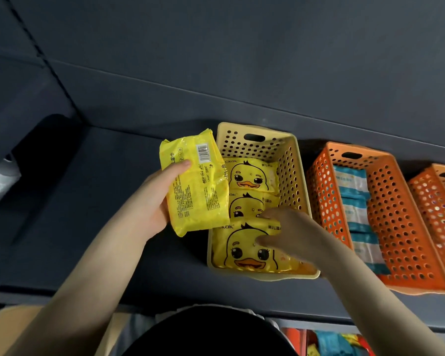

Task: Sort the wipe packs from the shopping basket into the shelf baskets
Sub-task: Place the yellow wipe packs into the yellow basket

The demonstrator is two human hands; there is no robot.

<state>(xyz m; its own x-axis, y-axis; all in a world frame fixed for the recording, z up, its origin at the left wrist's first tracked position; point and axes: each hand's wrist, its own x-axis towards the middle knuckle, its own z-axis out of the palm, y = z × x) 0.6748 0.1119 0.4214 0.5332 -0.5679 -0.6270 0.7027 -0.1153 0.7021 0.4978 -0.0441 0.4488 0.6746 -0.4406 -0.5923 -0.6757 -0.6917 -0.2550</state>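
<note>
Gripping a yellow wipe pack (195, 183) barcode side up, the left hand (149, 201) has its thumb across the top face, left of frame centre, overlapping the left rim of the yellow basket (289, 160). The right hand (290, 232) lies on the duck-faced packs (249, 176) inside that basket. Blur hides whether its fingers pinch or only press. At right, an orange basket (396, 214) holds blue-and-white packs (350, 181).
</note>
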